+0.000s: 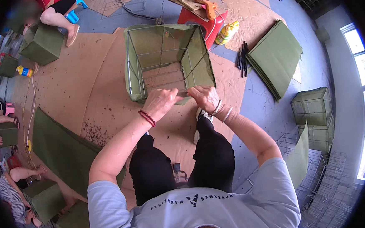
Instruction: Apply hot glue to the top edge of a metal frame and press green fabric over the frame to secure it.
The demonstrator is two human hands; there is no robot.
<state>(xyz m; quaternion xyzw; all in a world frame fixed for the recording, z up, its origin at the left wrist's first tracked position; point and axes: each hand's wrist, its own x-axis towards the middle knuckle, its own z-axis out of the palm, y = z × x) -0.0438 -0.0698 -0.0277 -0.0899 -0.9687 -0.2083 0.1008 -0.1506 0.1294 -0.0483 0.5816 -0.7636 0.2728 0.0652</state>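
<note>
In front of me, on cardboard, stands an open-topped box [148, 40] made of a metal wire frame with green fabric over its sides. Cardboard shows through the wires at its bottom. My left hand [161, 102] is closed at the middle of the near rim, thumb and fingers pinching the green fabric edge there. Close beside it, toward the near right corner, my right hand [206, 99] pinches the same edge. A small flap of green fabric [183, 100] shows below the fingers. The wire of the near rim is mostly hidden by my hands.
An orange glue gun [210, 8] lies on a board over a red stool [207, 28], beside a yellow bag [227, 32]. Black sticks [242, 59] and stacked green sheets [276, 60] lie right. Wire frames [326, 180] stand lower right. Other people sit at left near a large green sheet [63, 142].
</note>
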